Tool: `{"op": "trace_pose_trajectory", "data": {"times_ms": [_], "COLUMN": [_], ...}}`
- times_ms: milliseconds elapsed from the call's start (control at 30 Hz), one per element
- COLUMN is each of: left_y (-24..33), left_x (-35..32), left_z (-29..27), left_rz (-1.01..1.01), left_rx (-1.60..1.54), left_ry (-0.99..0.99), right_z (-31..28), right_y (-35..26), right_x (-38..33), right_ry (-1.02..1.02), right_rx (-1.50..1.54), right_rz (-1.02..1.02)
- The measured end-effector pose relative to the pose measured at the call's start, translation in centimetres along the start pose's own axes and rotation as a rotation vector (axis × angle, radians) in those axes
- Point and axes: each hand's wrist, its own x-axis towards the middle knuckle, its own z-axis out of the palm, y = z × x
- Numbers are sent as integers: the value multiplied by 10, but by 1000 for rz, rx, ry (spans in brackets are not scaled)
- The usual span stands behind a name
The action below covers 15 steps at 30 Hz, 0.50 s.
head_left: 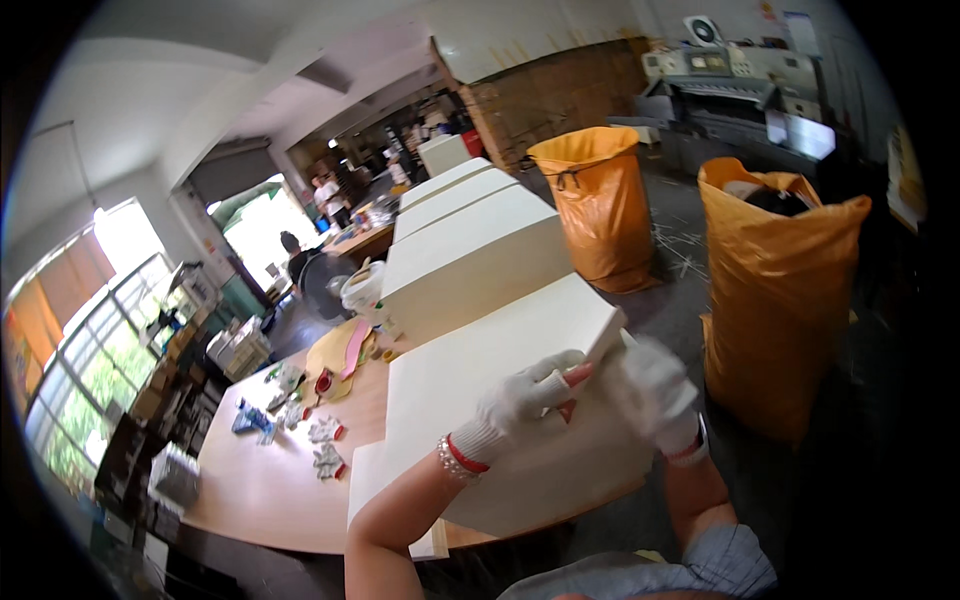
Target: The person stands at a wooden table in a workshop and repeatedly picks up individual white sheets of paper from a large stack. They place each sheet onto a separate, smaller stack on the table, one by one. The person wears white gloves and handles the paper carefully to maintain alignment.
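Observation:
A thick stack of cream-white paper sheets [480, 370] lies on the wooden table [260, 480] right in front of me. My left hand [520, 395], in a white knit glove with a red-tipped finger, rests flat on the top of the stack near its right edge. My right hand [655, 385], also in a white glove and blurred by motion, is at the stack's right corner, touching the edge of the sheets. Whether it pinches any sheets cannot be made out.
More tall paper stacks [470, 260] line up behind the near one. Two big orange sacks [775, 290] [595, 200] stand on the floor to the right. Spare gloves [327, 445] and small items lie on the table's left. A cutting machine [730, 85] is at the back; people work far left.

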Motion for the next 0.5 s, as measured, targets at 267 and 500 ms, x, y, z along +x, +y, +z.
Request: {"op": "trace_pose_trajectory", "data": {"times_ms": [267, 500], "left_y": [11, 9], "left_x": [-3, -16], "left_z": [26, -61], "left_rz": [157, -353], "left_rx": [786, 493], "left_ry": [128, -48], "right_z": [6, 18], "right_y": [-21, -31], "right_x": [-14, -4], "right_ry": [-234, -305], "right_rx": [6, 98], "right_rz": [26, 166]}}
